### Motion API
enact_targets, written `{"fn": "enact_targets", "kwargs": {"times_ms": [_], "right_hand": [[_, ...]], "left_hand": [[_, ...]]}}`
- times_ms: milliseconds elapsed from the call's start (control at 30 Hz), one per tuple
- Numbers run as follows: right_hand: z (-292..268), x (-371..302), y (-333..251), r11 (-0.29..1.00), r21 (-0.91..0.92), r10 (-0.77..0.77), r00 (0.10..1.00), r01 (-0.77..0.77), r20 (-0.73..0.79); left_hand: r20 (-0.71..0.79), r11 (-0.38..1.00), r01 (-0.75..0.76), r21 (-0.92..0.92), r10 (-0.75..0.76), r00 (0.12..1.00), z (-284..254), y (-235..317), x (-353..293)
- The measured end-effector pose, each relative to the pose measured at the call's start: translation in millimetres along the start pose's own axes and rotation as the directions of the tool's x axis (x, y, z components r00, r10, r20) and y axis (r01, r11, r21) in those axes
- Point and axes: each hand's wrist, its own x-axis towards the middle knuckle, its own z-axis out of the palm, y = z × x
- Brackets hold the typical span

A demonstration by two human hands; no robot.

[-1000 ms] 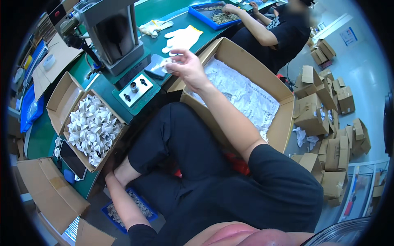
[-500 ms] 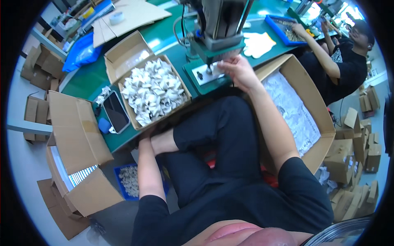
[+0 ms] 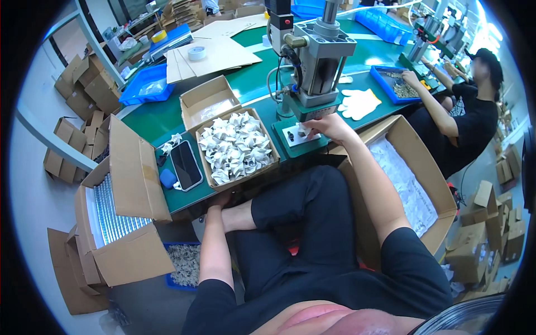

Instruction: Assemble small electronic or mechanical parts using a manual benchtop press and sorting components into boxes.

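Note:
My right hand (image 3: 330, 128) reaches in under the head of a bench press (image 3: 321, 72). Its fingers are pinched on a small white piece (image 3: 303, 132), partly hidden by them, at the fixture plate (image 3: 292, 137) on a green base. My left hand (image 3: 222, 199) is low by my ankle, under the table edge; shadow hides its fingers. Above it on the table stands an open cardboard box (image 3: 273, 166) heaped with white folded parts (image 3: 234, 146).
A phone (image 3: 186, 166) lies left of the parts box. A large lined carton (image 3: 441, 195) stands by my right arm, another carton (image 3: 131, 254) at left. A white glove (image 3: 360, 104) lies beyond the press. A co-worker (image 3: 474, 106) sits at right by a blue tray (image 3: 385, 89).
The view has tilted up, so everything sits lower in the picture. My right fingers, with the white piece, are now closer over the fixture plate. My left hand stays low.

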Motion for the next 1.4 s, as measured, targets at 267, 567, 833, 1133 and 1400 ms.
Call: {"fn": "enact_targets", "kwargs": {"times_ms": [267, 567, 833, 1133, 1400], "right_hand": [[-29, 21, 15, 0.978, 0.161, 0.110, 0.980, -0.136, 0.165], [-23, 43, 27, 0.987, 0.061, 0.126, 0.954, -0.148, 0.271], [-16, 24, 22, 0.998, 0.012, 0.053, 0.988, -0.056, 0.144], [6, 18, 29, 0.993, -0.098, -0.084, 0.989, 0.072, -0.122], [-45, 41, 51, 0.971, -0.138, -0.211, 0.971, 0.195, -0.111]], "left_hand": [[0.020, 0.997, 0.012, -0.079, -0.011, 1.000, 21, -8, 12], [0.003, 0.999, 0.035, 0.018, -0.035, 0.999, 16, -41, 10], [0.079, 0.999, 0.039, 0.011, -0.039, 0.996, -6, -2, -20], [0.170, 0.931, 0.267, -0.250, -0.229, 0.958, 6, 37, -13], [0.150, 0.988, 0.108, -0.106, -0.092, 0.984, 23, 3, 16]]}}
